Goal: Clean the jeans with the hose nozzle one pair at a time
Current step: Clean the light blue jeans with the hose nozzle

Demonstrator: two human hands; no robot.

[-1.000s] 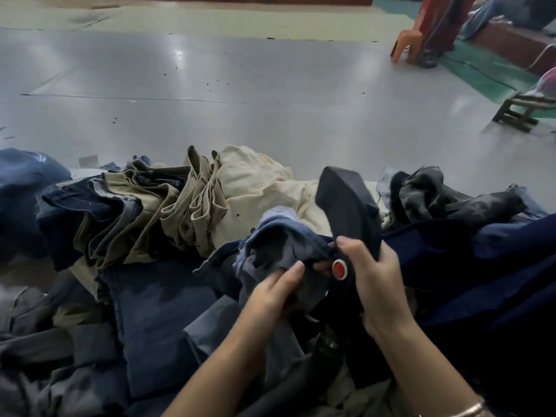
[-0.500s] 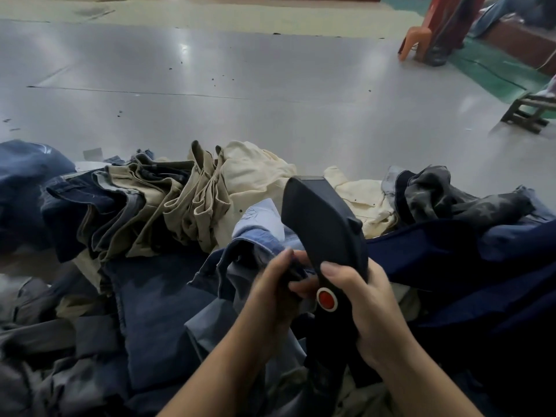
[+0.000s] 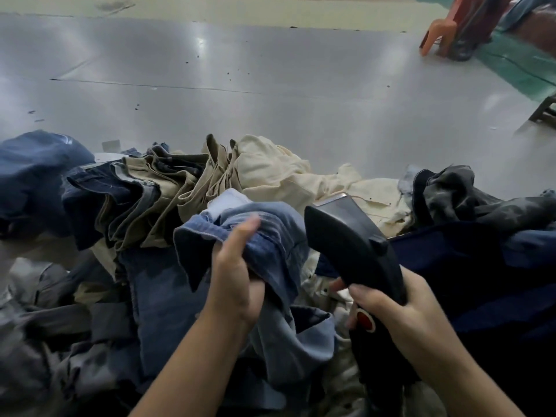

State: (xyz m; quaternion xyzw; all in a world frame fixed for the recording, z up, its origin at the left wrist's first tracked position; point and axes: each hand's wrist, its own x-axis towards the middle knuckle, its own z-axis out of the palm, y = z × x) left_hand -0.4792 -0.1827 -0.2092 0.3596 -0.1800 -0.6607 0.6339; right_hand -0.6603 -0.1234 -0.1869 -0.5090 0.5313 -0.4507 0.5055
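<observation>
A pair of light blue jeans point(image 3: 264, 233) is bunched up at the centre of the pile, and my left hand point(image 3: 234, 275) grips a fold of it, thumb on top. My right hand point(image 3: 397, 308) holds the black hose nozzle point(image 3: 352, 242) by its handle, just above a red button point(image 3: 365, 320). The nozzle's flat head points up and away, just right of the blue jeans and apart from the cloth. The hose below my hand is hidden.
Around my hands lies a heap of trousers: khaki and cream pairs point(image 3: 270, 173) behind, dark navy pairs point(image 3: 481, 266) right, grey ones point(image 3: 45, 326) left. Beyond stretches a shiny grey floor point(image 3: 270, 85). An orange plastic chair point(image 3: 439, 34) stands far right.
My left hand has pulled the blue jeans up and left, spreading a fold. My right hand has swung the nozzle to the right, away from the cloth, tilting its head back.
</observation>
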